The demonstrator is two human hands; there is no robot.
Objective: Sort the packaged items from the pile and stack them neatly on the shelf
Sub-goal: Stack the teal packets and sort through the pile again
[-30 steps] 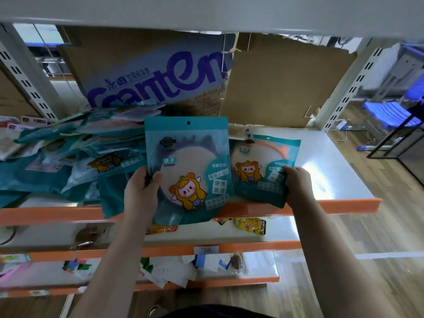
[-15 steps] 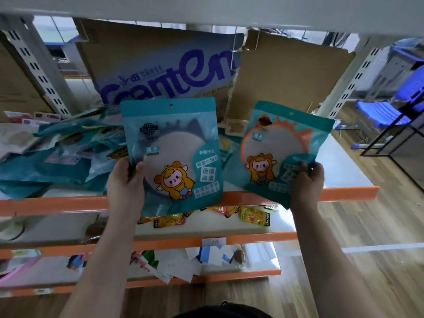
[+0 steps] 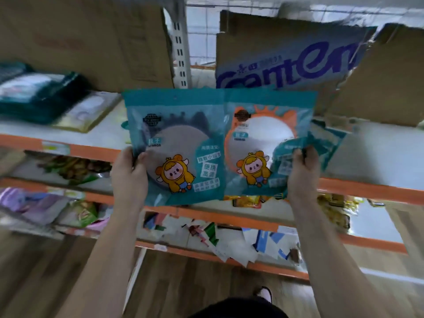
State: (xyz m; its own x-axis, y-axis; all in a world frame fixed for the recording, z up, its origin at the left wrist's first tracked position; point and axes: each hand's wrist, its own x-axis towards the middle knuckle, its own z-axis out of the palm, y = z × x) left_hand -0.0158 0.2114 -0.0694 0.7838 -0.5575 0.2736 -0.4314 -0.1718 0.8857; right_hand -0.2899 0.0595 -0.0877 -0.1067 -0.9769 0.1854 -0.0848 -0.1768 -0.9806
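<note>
My left hand (image 3: 129, 174) grips the lower left edge of a teal mirror packet with a dark round mirror (image 3: 176, 143), held upright in front of the shelf. My right hand (image 3: 302, 173) grips the lower right corner of a teal packet with an orange-rimmed mirror (image 3: 259, 131). The two packets are side by side, edges touching. More teal packets (image 3: 330, 138) lie on the shelf just behind the right hand. A dark stack of packets (image 3: 39, 97) lies on the top shelf (image 3: 96, 138) at the far left.
Cardboard boxes (image 3: 284, 58) stand at the back of the shelf, one with blue lettering. A white upright post (image 3: 181, 47) divides the shelf bays. Lower orange-edged shelves (image 3: 229, 216) hold snack bags and loose paper packets. Wooden floor lies below.
My view has swung left, so the pile now sits at the right. Both hands brought the two packets together, side by side at the same height.
</note>
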